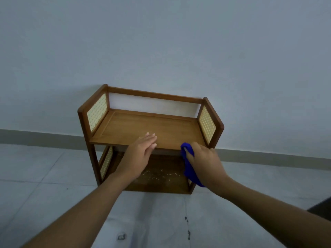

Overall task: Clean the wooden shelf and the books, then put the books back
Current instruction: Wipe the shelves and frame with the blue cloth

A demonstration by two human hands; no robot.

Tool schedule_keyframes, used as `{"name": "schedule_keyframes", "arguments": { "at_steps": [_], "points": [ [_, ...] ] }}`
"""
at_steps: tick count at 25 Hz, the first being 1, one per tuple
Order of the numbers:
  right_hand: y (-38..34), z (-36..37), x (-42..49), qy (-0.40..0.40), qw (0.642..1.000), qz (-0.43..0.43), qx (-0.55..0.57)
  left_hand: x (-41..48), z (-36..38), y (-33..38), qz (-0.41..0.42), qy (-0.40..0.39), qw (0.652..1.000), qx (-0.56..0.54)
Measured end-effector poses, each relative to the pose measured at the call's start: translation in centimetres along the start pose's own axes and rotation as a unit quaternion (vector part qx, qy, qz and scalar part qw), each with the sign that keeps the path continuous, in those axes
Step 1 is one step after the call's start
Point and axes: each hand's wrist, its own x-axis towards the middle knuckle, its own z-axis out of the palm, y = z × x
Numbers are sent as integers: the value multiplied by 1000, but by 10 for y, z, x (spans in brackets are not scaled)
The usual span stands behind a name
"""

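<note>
The shelf point(152, 126) stood against the far wall point(161, 42), no books in view. The left hand point(141, 152) lay on its top board's near edge, grip wide, probably steadying it. The right hand point(202, 158), grip closed round a blue cloth point(189, 169), sat at the near right corner, likely to wipe.

The left hand point(141, 153) lies flat on the wooden shelf's point(150, 129) front edge; the right hand point(202, 161) grips a blue cloth point(189, 165) near its front right corner.

Qty: 1 wooden shelf point(152, 129), 1 blue cloth point(190, 170), 2 hands – left hand point(138, 154) & right hand point(204, 161).
</note>
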Motion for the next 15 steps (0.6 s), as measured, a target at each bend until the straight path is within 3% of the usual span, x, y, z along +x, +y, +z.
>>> {"name": "schedule_keyframes", "arguments": {
  "at_steps": [2, 5, 8, 11, 13, 15],
  "points": [
    [-6, 17, -11, -30, 982, 87, 162, -26, -1, -7, 11, 78, 997, 4],
    [-5, 68, -23, -1, 917, 212, 337, -62, -1, -30, -33, 141, 989, -9],
    [-4, 125, -37, 75, 833, 357, 416, -98, 2, -59, -116, 160, 980, -21],
    [-9, 165, -53, 160, 764, 434, 450, -123, 0, -88, -240, 216, 945, -49],
    [-10, 184, -51, 190, 752, 438, 455, -124, -3, -104, -329, 245, 909, -81],
    [-8, 199, -35, 193, 772, 414, 442, -118, -3, -121, -370, 238, 891, -111]
  ]
}}
